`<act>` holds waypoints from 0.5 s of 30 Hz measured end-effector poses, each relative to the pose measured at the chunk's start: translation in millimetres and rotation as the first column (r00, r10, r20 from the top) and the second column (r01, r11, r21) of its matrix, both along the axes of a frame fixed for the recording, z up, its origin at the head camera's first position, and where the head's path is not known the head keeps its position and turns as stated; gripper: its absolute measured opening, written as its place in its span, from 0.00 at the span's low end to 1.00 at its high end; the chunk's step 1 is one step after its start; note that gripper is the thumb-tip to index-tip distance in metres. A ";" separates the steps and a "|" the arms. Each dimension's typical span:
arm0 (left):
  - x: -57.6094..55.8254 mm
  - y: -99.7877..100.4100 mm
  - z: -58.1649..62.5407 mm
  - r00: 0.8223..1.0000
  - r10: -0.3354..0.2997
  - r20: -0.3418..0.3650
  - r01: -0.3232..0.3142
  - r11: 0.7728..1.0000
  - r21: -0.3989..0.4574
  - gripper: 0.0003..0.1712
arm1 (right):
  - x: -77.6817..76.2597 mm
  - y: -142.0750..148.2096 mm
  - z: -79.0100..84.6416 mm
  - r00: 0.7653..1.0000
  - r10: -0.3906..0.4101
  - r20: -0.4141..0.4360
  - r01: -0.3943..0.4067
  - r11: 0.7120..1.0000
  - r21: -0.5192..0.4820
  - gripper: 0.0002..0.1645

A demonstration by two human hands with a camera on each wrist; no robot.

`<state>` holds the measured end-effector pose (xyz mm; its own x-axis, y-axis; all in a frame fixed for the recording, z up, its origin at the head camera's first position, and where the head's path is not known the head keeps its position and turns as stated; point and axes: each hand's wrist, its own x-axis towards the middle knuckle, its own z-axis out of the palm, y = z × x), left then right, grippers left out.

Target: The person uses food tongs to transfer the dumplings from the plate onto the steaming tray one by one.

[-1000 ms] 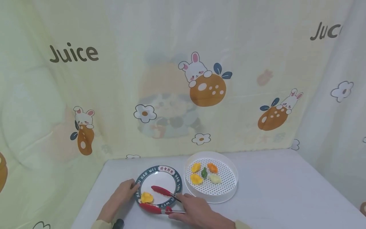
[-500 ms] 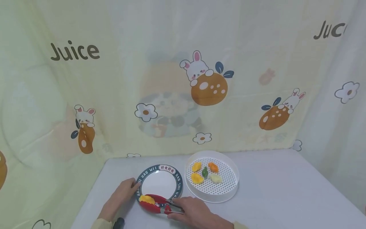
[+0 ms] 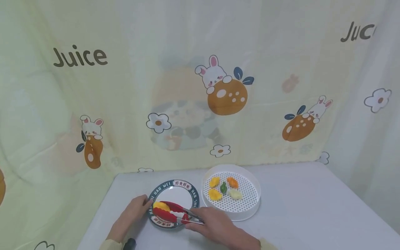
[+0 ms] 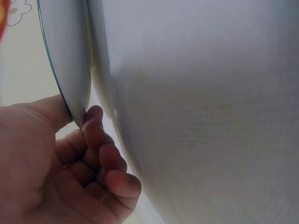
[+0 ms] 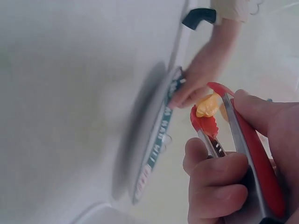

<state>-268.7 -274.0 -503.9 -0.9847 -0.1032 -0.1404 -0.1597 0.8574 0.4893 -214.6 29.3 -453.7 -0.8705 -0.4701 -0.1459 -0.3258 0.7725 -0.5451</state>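
Note:
My left hand (image 3: 135,207) pinches the left rim of a round plate (image 3: 182,195) with a dark green lettered border. In the left wrist view the thumb is on the plate's upper side and the fingertips are against its underside. My right hand (image 3: 212,224) grips red-tipped metal tongs (image 3: 165,215), fingers wrapped round the arms. Between the tong tips sits a yellow dumpling-shaped piece (image 3: 161,206), over the plate's left part. The right wrist view shows the yellow piece (image 5: 208,106) between the red tips, raised above the plate.
Right of the plate stands a white round steamer tray (image 3: 257,205) with a perforated floor. It holds several dumpling-shaped pieces: yellow, orange (image 3: 232,182), green (image 3: 223,188) and pale (image 3: 235,194). A printed curtain (image 3: 181,83) hangs behind the white table (image 3: 297,208).
The tongs have closed on the yellow piece and lifted it from the plate's lower left, moving slightly up the view. The left hand stays on the rim.

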 end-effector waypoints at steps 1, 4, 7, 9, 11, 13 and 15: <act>0.0 0.3 0.7 1.000 0.004 0.004 -0.004 1.000 0.005 0.12 | -0.6 1.3 3.1 1.000 -0.007 -0.010 0.007 1.000 0.000 0.39; 0.2 1.0 2.2 1.000 0.009 0.016 -0.009 1.000 0.008 0.12 | -1.2 5.2 9.7 0.999 -0.028 -0.027 0.028 1.000 0.003 0.40; 0.3 1.3 2.3 1.000 0.015 0.025 -0.015 1.000 0.005 0.12 | -0.2 10.3 13.3 0.999 -0.039 -0.038 0.039 0.999 -0.001 0.41; 0.2 1.4 1.8 1.000 0.017 0.026 -0.017 1.000 0.001 0.12 | 0.7 14.2 14.7 0.998 -0.043 -0.048 0.043 0.999 -0.005 0.41; 0.0 1.6 1.4 1.000 0.015 0.023 -0.015 1.000 -0.003 0.12 | 1.7 18.5 16.2 0.997 -0.051 -0.050 0.050 0.999 -0.009 0.42; -0.2 1.5 0.8 1.000 0.011 0.018 -0.011 1.000 -0.006 0.13 | 2.4 23.0 17.8 0.997 -0.063 -0.049 0.062 0.998 -0.013 0.43; -0.2 1.1 0.8 1.000 0.006 0.013 -0.006 1.000 -0.010 0.13 | 3.0 27.7 20.0 0.996 -0.074 -0.054 0.074 0.997 -0.012 0.43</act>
